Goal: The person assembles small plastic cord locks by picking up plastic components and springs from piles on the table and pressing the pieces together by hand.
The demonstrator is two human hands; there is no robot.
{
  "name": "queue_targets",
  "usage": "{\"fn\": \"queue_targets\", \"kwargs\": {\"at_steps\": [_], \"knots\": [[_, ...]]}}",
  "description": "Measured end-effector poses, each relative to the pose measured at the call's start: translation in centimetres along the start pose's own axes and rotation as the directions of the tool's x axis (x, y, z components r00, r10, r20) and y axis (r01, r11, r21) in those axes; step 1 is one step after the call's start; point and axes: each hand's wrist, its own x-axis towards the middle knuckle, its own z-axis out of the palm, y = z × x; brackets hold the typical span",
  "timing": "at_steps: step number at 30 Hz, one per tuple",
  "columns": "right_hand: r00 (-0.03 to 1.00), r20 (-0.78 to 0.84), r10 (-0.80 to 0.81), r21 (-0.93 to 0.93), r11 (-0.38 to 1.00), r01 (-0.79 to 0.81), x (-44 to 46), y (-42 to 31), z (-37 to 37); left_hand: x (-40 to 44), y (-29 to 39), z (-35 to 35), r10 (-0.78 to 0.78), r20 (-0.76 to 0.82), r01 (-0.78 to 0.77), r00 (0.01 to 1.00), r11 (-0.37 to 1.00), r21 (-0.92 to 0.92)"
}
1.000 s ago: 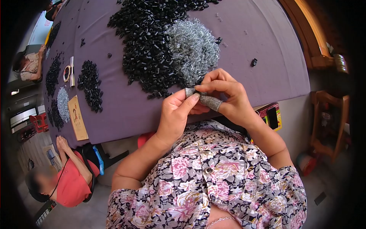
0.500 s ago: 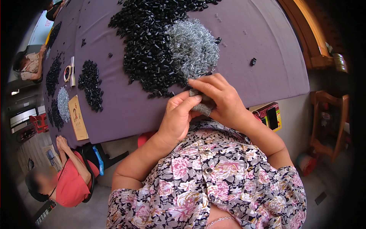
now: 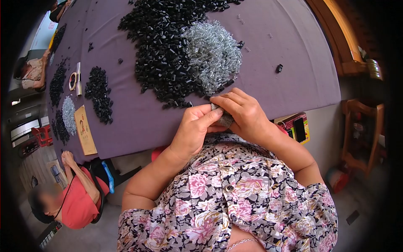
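My left hand (image 3: 193, 129) and my right hand (image 3: 244, 112) meet at the table's near edge, both with closed fingers. Between them shows a rough grey, cloth-like piece (image 3: 226, 120); whether it is wrapped round fingers I cannot tell. My left thumb presses toward the right fingertips, and whatever is pinched there is hidden. Just beyond the fingertips lies a heap of small clear-silver coil springs (image 3: 214, 54). It borders a large heap of short black plastic tubes (image 3: 161, 63).
A purple cloth (image 3: 289, 88) covers the table. To the left are a smaller black pile (image 3: 98, 94), a tape roll (image 3: 73, 81) and a tan booklet (image 3: 85, 130). One black piece (image 3: 279, 68) lies right. A person in red (image 3: 82, 197) sits left; a wooden chair (image 3: 363, 134) stands right.
My hands have drawn slightly closer together and the right fingers have curled lower, covering more of the grey piece. The heaps look the same.
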Motion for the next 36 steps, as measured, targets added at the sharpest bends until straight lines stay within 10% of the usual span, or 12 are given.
{"fn": "queue_targets", "kwargs": {"at_steps": [36], "knots": [[0.992,0.045,0.121,0.104,0.987,-0.125,-0.2,-0.2,-0.2,0.5,0.1,0.8,-0.029,-0.022,0.03,0.999,1.0,0.007]]}}
